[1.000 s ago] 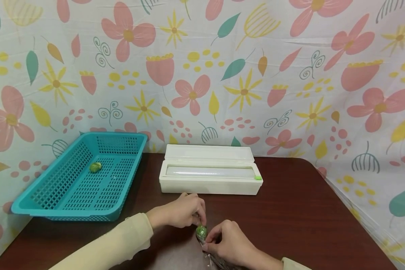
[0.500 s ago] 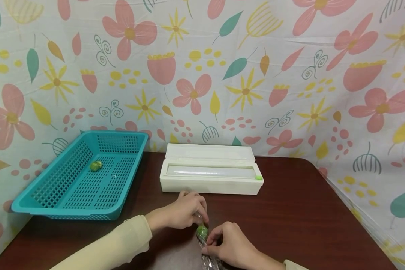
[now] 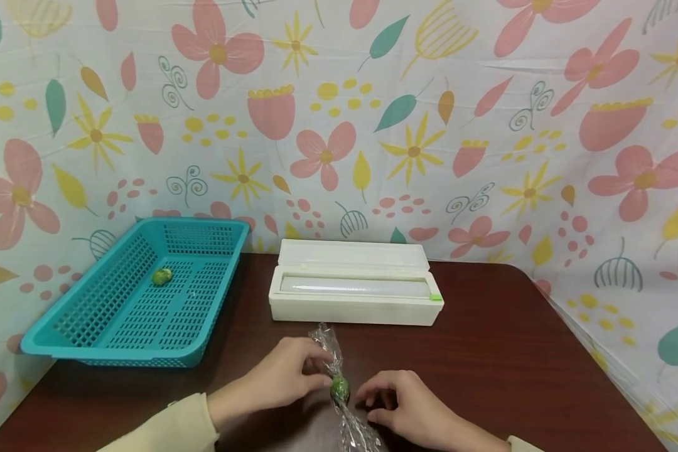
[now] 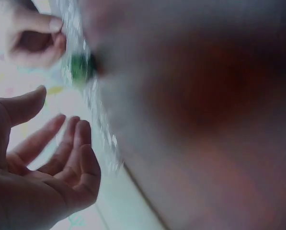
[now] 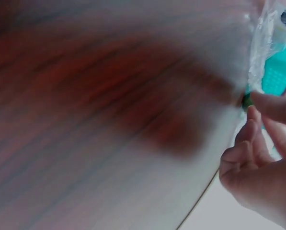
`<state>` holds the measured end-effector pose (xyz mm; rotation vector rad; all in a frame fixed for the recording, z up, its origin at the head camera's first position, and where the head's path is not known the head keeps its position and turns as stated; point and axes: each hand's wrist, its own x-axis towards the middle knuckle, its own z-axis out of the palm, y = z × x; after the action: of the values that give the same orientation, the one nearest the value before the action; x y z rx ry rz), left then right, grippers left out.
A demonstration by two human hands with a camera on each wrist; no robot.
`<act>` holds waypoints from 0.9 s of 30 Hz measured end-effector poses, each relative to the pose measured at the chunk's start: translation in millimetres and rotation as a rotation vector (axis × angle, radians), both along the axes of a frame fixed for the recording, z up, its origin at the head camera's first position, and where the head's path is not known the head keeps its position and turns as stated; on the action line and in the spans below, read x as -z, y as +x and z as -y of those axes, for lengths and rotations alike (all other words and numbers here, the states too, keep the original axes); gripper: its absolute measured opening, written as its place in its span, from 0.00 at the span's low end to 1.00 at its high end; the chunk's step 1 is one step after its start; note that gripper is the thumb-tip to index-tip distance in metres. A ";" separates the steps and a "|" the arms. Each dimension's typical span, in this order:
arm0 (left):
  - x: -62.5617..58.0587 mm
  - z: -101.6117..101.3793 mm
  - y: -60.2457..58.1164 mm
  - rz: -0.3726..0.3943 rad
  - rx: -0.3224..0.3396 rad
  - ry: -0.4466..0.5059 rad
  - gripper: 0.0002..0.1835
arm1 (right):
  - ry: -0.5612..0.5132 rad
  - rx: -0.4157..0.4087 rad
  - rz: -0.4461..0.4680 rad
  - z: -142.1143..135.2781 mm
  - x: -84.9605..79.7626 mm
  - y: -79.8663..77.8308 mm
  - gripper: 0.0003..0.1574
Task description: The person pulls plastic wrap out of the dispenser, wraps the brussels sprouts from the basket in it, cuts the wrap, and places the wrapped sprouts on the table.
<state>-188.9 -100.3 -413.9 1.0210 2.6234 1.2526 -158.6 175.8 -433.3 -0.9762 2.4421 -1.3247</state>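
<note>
On the table lies a Brussels sprout (image 3: 340, 389) wrapped in clear cling film (image 3: 358, 433). The film is twisted at both ends of the sprout, one tail fanning toward the box, the other toward the person. Just left of the upper tail is my left hand (image 3: 279, 373), thumb and fingers spread. The left wrist view shows that hand (image 4: 51, 167) apart from the film, nothing between its fingers. My right hand (image 3: 409, 405) hovers right beside the sprout with loosely bent fingers, a gap showing between them and the film.
Behind the hands stands a white cling film box (image 3: 356, 311), lid raised, roll inside, green slider at its right end. A turquoise basket (image 3: 113, 361) at the left holds another sprout (image 3: 161, 276). A flowered cloth (image 3: 339, 125) hangs behind the table (image 3: 503, 351).
My left hand has let go of the film's far end and moved left and nearer, so that tail now shows. My right hand has released the near twist and drawn slightly right.
</note>
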 end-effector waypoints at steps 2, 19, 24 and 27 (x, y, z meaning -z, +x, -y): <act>3.0 -1.5 6.8 0.032 -0.004 -0.003 0.19 | -0.015 -0.061 -0.022 -2.8 2.6 -0.8 0.17; 18.2 -13.6 10.1 0.060 -0.041 -0.022 0.16 | -0.001 -0.297 -0.066 1.4 6.1 -0.6 0.18; 18.6 -15.5 9.5 0.082 -0.053 -0.017 0.13 | 0.000 -0.294 -0.113 2.1 8.1 0.2 0.17; 19.3 -15.9 9.3 0.084 -0.052 -0.020 0.11 | 0.004 -0.292 -0.128 2.9 9.3 0.3 0.16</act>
<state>-179.5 -84.3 -433.2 0.8817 2.6096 1.2476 -158.4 172.9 -442.6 -1.3924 2.2749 -1.1906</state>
